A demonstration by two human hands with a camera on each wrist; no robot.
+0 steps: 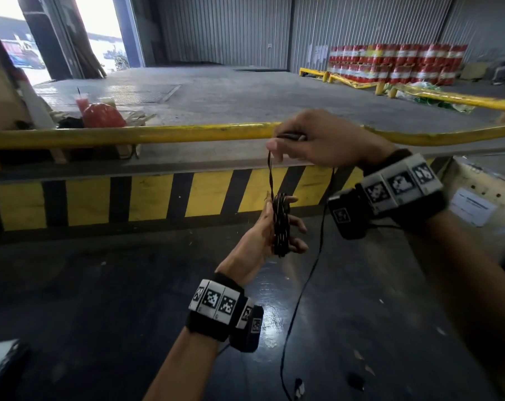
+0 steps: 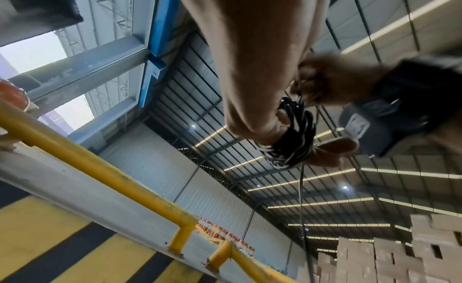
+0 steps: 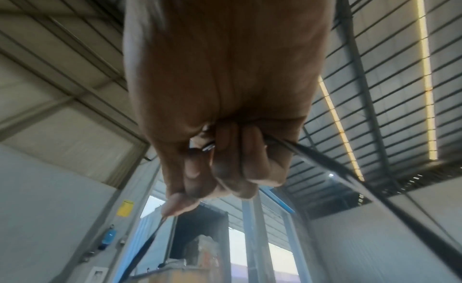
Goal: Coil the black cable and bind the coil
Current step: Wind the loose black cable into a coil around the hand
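Observation:
The black cable's coil [image 1: 281, 227] is wound around the outstretched fingers of my left hand [image 1: 263, 235], which is held palm-right at chest height. In the left wrist view the coil [image 2: 292, 141] wraps the fingers [image 2: 337, 147]. A short strand rises from the coil to my right hand [image 1: 277, 150], just above. That hand pinches the cable between thumb and forefinger, and its other fingers [image 3: 225, 168] are curled around it. The loose tail [image 1: 303, 285] hangs from the right hand to the floor.
A yellow rail [image 1: 129, 136] and a yellow-black striped dock edge [image 1: 150, 198] run across in front of me. A red bag and a drink cup [image 1: 100, 114] sit behind the rail at left. Red drums [image 1: 396, 65] are stacked far right. A pale box [image 1: 477, 198] stands at right.

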